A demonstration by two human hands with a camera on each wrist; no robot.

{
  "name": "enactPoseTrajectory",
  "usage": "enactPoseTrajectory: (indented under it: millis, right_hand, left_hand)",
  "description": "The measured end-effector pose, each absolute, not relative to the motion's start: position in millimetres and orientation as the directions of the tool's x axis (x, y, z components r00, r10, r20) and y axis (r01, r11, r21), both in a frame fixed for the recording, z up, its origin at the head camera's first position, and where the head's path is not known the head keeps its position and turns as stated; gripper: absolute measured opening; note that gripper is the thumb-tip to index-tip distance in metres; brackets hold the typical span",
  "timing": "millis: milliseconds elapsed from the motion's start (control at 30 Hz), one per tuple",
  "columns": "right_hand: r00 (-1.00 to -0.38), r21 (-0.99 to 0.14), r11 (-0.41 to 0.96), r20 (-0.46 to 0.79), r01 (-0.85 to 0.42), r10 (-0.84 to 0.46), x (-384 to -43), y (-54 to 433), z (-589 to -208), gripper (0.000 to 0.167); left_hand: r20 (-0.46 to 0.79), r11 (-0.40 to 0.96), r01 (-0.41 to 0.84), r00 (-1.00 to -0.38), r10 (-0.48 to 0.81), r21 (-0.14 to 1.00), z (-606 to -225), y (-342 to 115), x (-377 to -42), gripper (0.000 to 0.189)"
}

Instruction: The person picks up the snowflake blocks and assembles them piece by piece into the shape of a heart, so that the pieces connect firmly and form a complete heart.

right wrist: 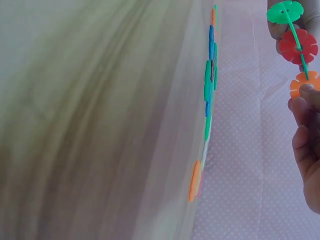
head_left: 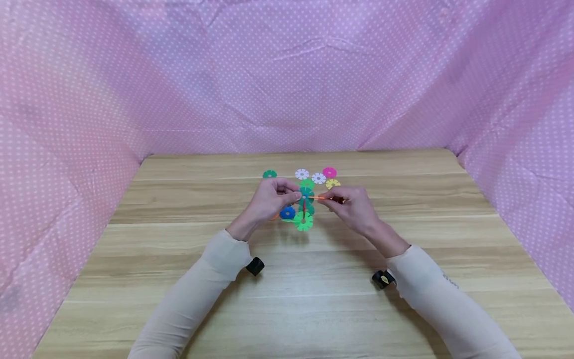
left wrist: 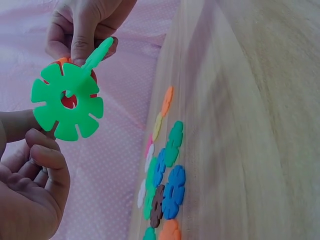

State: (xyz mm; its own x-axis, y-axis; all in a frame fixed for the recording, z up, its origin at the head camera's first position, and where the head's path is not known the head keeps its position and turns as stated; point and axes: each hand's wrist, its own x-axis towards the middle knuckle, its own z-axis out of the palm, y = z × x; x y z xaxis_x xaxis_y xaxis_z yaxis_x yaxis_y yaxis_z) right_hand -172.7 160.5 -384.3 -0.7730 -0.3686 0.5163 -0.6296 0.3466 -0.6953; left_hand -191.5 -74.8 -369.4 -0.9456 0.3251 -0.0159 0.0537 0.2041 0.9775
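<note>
Above the table, both hands hold a small chain of slotted plastic discs. My left hand (head_left: 271, 198) pinches the joined discs at their left side, its thumb and forefinger behind a light green disc (left wrist: 47, 102) in the left wrist view. A red disc (right wrist: 287, 47) is part of the chain, along with another green disc (right wrist: 277, 12) and a green one seen edge-on (left wrist: 97, 56). My right hand (head_left: 356, 207) pinches an orange disc (right wrist: 299, 86) between thumb and fingers, with its edge right at the edge-on green disc.
Loose discs lie on the wooden table (head_left: 188, 199) beyond and below the hands: white (head_left: 298, 172), pink (head_left: 329, 169), yellow (head_left: 333, 182), blue (left wrist: 172, 192), brown (left wrist: 156, 205) and several others. A polka-dot pink cloth (head_left: 287, 89) hangs behind. Black cameras (head_left: 255, 266) sit at both wrists.
</note>
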Motion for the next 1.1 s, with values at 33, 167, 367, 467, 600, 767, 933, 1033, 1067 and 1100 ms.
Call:
enactPoseTrajectory:
  millis: [33, 167, 367, 467, 600, 767, 933, 1033, 1067, 1100]
  right_hand:
    - [-0.772, -0.695, 0.345, 0.517, -0.630, -0.370, -173, 160, -384, 0.007]
    - [-0.778, -0.708, 0.334, 0.506, -0.622, -0.373, -173, 160, -383, 0.007]
    - [-0.766, -0.699, 0.329, 0.513, -0.635, -0.388, -174, 159, -381, 0.007]
    - [-0.753, -0.684, 0.330, 0.523, -0.650, -0.398, -175, 158, -380, 0.009]
    - [-0.742, -0.656, 0.356, 0.528, -0.665, -0.413, -176, 158, -380, 0.011]
    - [-0.766, -0.658, 0.399, 0.491, -0.639, -0.416, -176, 161, -379, 0.011]
    - [-0.822, -0.710, 0.429, 0.405, -0.558, -0.400, -175, 168, -378, 0.027]
    - [-0.874, -0.756, 0.459, 0.317, -0.468, -0.369, -177, 173, -378, 0.034]
    - [-0.890, -0.772, 0.465, 0.284, -0.432, -0.357, -178, 176, -379, 0.035]
    - [-0.906, -0.791, 0.469, 0.247, -0.393, -0.343, -179, 178, -379, 0.036]
  left_hand:
    - [-0.016, 0.204, 0.054, -0.945, 0.327, 0.978, -369, -75, -192, 0.007]
    - [-0.022, 0.199, 0.047, -0.943, 0.331, 0.979, -368, -74, -192, 0.007]
    - [-0.047, 0.185, 0.015, -0.944, 0.326, 0.983, -367, -76, -192, 0.008]
    - [-0.051, 0.184, 0.010, -0.945, 0.324, 0.983, -368, -78, -192, 0.008]
    - [-0.055, 0.181, 0.004, -0.945, 0.323, 0.984, -371, -81, -191, 0.008]
    - [-0.055, 0.182, 0.007, -0.942, 0.331, 0.983, -373, -83, -190, 0.010]
    - [-0.041, 0.162, 0.015, -0.941, 0.335, 0.987, -375, -86, -189, 0.010]
    - [-0.032, 0.147, 0.018, -0.942, 0.334, 0.989, -377, -87, -189, 0.011]
    - [-0.030, 0.142, 0.019, -0.942, 0.334, 0.990, -378, -88, -189, 0.011]
    - [-0.027, 0.138, 0.021, -0.942, 0.335, 0.990, -379, -88, -189, 0.011]
